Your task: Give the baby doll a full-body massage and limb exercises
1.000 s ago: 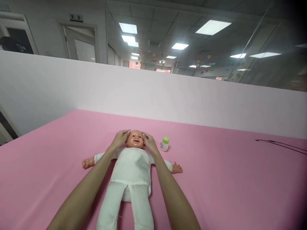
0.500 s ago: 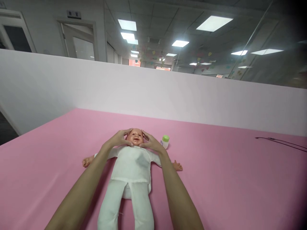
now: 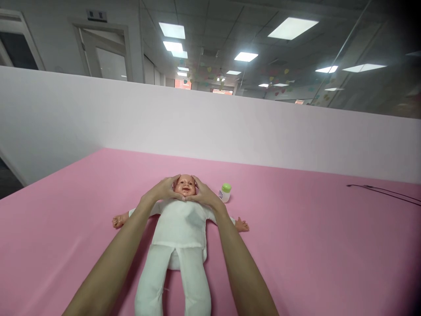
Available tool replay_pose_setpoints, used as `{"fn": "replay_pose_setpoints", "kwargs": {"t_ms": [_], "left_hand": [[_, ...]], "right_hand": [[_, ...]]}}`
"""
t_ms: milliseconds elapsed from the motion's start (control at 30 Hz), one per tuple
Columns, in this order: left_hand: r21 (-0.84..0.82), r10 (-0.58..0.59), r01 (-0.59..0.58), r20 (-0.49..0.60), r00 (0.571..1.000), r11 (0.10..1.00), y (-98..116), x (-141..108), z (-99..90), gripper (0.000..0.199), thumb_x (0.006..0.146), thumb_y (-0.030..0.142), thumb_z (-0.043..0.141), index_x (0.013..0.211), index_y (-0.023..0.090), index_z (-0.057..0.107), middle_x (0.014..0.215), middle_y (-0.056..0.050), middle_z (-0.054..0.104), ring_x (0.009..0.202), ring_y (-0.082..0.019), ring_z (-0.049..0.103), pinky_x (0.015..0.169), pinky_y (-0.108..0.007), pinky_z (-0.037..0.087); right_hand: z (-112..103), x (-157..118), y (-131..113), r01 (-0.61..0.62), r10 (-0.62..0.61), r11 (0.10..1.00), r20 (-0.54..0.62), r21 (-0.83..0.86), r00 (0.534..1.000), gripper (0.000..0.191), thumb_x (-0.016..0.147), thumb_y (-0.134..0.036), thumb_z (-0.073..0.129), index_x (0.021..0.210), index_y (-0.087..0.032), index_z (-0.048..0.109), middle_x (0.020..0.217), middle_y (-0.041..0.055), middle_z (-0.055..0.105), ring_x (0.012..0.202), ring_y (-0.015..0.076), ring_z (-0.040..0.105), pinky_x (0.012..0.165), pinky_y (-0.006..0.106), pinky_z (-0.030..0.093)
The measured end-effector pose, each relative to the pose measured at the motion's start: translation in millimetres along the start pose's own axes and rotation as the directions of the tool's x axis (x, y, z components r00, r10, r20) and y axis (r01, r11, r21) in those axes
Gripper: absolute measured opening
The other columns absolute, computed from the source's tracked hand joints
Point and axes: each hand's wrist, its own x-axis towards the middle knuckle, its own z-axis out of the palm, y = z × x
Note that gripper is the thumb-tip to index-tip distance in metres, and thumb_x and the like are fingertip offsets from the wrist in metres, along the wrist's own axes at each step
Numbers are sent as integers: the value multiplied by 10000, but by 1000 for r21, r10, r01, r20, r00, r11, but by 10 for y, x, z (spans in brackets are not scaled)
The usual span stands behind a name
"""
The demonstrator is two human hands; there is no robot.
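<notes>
A baby doll [image 3: 180, 224] in a white cloth body lies face up, its arms spread and its legs toward me. My left hand [image 3: 165, 188] is curved round one side of the doll's head, fingers along the temple and thumb under the chin. On the other side, my right hand [image 3: 204, 193] cups the head the same way. The two thumb tips nearly meet below the doll's mouth; whether they touch is hard to tell. The smiling face [image 3: 186, 186] shows between my hands. Just right of my right hand stands a small clear jar with a green lid [image 3: 226, 188].
The doll rests on a pink padded surface [image 3: 296, 228]. Behind it runs a low white wall [image 3: 230, 127]. A thin black cord [image 3: 378, 189] lies at the far right. Beyond the wall are a door [image 3: 112, 61] and lit ceiling panels.
My thumbs have slid inward along the doll's chin, the right one most, so their tips are closer together. The doll stays in place; the view has shifted slightly.
</notes>
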Motion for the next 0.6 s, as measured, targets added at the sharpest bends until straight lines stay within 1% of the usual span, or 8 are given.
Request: {"fn": "replay_pose_setpoints", "kwargs": {"t_ms": [67, 167, 267, 333, 433, 500, 533, 600], "left_hand": [[-51, -3, 2, -17, 1000, 999, 29, -12, -4, 726, 512, 323, 971, 1205, 223, 779, 1145, -112, 789, 1158, -403, 699, 915, -394, 571], [-148, -35, 40, 34, 999, 988, 35, -42, -50, 763, 520, 294, 952, 1259, 252, 767, 1310, -112, 739, 1303, -401, 624, 1056, -437, 523], [-231, -56, 71, 72, 996, 970, -5, -68, -110, 760, 555, 283, 928, 1294, 260, 754, 1413, -113, 682, 1388, -387, 565, 1128, -465, 480], [-265, -62, 81, 76, 995, 961, -35, -75, -135, 740, 570, 307, 926, 1289, 261, 756, 1424, -112, 675, 1392, -381, 565, 1120, -473, 492], [-264, -75, 96, 87, 993, 960, -47, -69, -128, 840, 561, 328, 944, 1366, 260, 712, 1480, -120, 630, 1378, -378, 580, 1063, -427, 537], [-201, -83, 95, 64, 994, 975, -26, -59, -95, 912, 541, 334, 958, 1406, 259, 683, 1492, -124, 620, 1343, -379, 608, 1005, -380, 556], [-149, -82, 88, 41, 996, 985, -8, -54, -74, 917, 526, 344, 966, 1395, 256, 689, 1465, -126, 642, 1310, -383, 630, 973, -363, 558], [-30, -70, 70, 5, 998, 997, 33, -45, -30, 871, 506, 386, 975, 1329, 250, 723, 1335, -122, 723, 1207, -392, 681, 898, -348, 552]], "right_hand": [[-32, -8, 67, -12, 12, 1000, -40, -3, 999, 869, 669, -391, 954, 1455, -287, 598, 1476, 93, 618, 1363, 346, 577, 1166, 535, 451], [-114, -18, 218, -2, 4, 996, -34, 86, 999, 903, 664, -397, 960, 1479, -279, 590, 1574, 92, 535, 1484, 339, 457, 1234, 525, 371], [-175, -17, 335, -16, 20, 980, -19, 196, 1000, 822, 737, -476, 915, 1467, -256, 607, 1578, 111, 534, 1497, 333, 447, 1233, 529, 373], [-181, -10, 350, -39, 49, 975, -38, 220, 998, 811, 745, -505, 906, 1458, -250, 615, 1580, 115, 531, 1499, 335, 445, 1234, 529, 372], [-133, 2, 267, -37, 45, 986, -43, 162, 998, 891, 657, -457, 964, 1454, -262, 615, 1548, 108, 562, 1470, 346, 475, 1226, 526, 387], [-72, 9, 175, -40, 41, 993, -12, 111, 999, 961, 610, -418, 985, 1473, -262, 592, 1501, 113, 597, 1421, 356, 522, 1193, 530, 428], [-37, 13, 130, -49, 49, 995, -1, 91, 999, 1007, 590, -400, 991, 1493, -257, 567, 1484, 119, 606, 1396, 360, 543, 1175, 531, 446], [32, 19, 57, -58, 59, 995, -8, 79, 998, 1090, 554, -364, 1000, 1524, -240, 519, 1463, 129, 614, 1353, 359, 574, 1143, 522, 474]]}}
